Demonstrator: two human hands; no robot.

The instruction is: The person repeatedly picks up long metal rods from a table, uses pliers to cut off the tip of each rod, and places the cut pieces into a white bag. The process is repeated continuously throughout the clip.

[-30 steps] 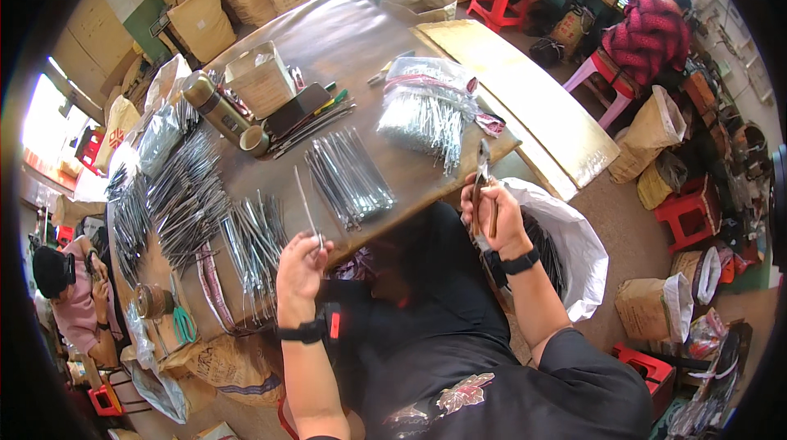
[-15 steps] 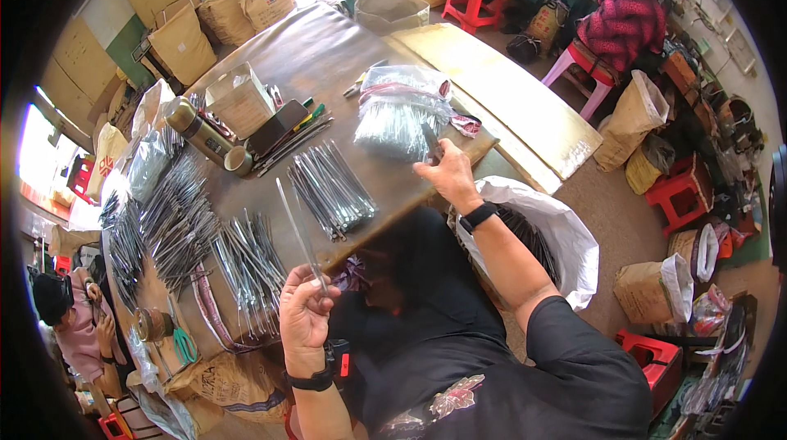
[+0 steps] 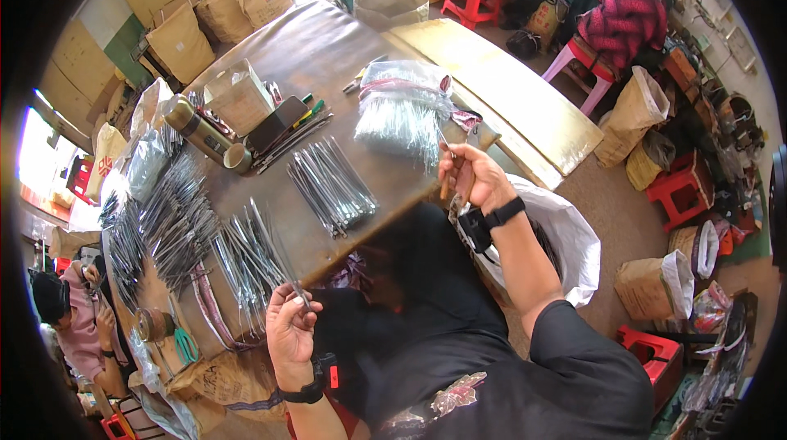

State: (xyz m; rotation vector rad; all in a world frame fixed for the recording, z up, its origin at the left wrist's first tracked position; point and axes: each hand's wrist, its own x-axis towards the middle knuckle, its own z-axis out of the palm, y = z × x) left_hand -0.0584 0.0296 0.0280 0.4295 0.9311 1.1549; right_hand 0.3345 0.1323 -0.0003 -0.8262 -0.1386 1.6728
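Left hand [image 3: 293, 321]: closely pinching slim grey metal strip [image 3: 287, 266] at brown table [image 3: 324, 47] edge
Right hand [image 3: 484, 176]: clasping brown-handled metal pliers [image 3: 465, 181] beside table

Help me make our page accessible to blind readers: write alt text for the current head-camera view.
A person's left hand pinches a thin grey strip beside a brown table; the right hand holds brown-handled pliers. Heaps of similar strips, a filled clear bag and a flask are on the table, with other people nearby.

Black short-sleeved shirt [image 3: 541, 383] with leaf print [image 3: 455, 396], black wristbands [image 3: 504, 212], dark trousers [image 3: 410, 297]
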